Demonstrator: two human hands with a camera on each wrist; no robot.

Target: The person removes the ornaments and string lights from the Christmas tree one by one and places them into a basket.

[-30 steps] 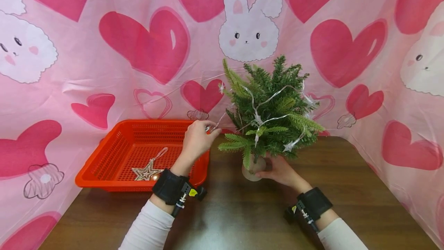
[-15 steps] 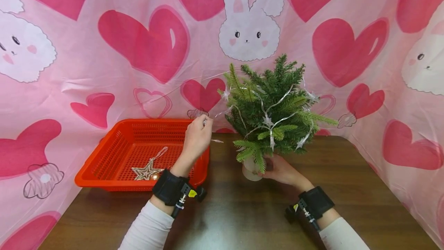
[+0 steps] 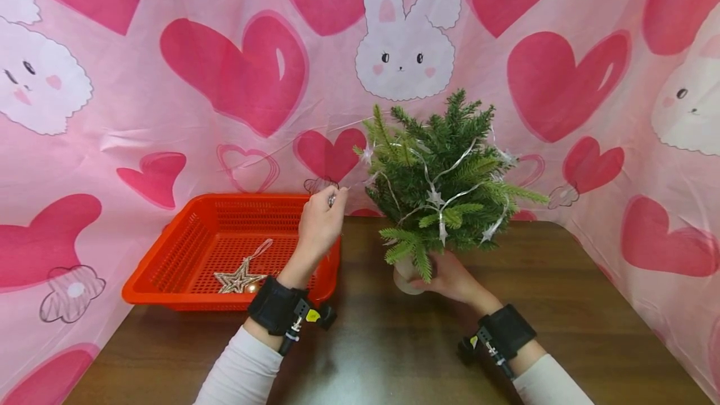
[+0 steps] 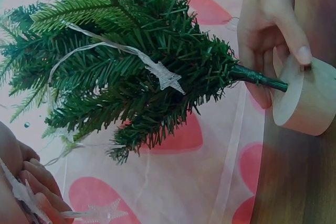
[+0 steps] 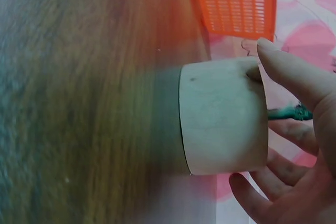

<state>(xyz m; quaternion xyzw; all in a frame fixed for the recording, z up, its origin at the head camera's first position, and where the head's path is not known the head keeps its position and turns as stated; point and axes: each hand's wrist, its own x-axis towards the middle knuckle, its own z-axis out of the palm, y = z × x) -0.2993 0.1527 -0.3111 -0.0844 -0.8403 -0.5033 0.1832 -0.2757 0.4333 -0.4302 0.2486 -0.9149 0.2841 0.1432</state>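
Observation:
A small artificial Christmas tree (image 3: 450,167) stands on a round wooden base (image 5: 223,116). Clear string lights with star-shaped bulbs (image 4: 167,78) are draped round its branches. To the left of the tree, my left hand (image 3: 320,224) holds a bunch of the same string lights (image 4: 26,198) in curled fingers; one star bulb (image 4: 105,212) sticks out beyond them. A strand runs from this hand to the branches. My right hand (image 3: 454,277) grips the wooden base from the right, its thumb over the base's upper edge. The tree's far side is hidden.
An orange-red plastic basket (image 3: 163,297) stands left on the brown wooden table (image 3: 394,349), close to my left forearm. Inside lie a glittery star ornament (image 3: 239,279) and a gold ball (image 3: 252,287). A pink heart-patterned cloth (image 3: 326,80) hangs behind and at both sides.
The tree has turned, its front branches and lights shifting right, with my right hand on the base. My left hand has risen slightly. A loose end dangling beside it half a second ago no longer shows.

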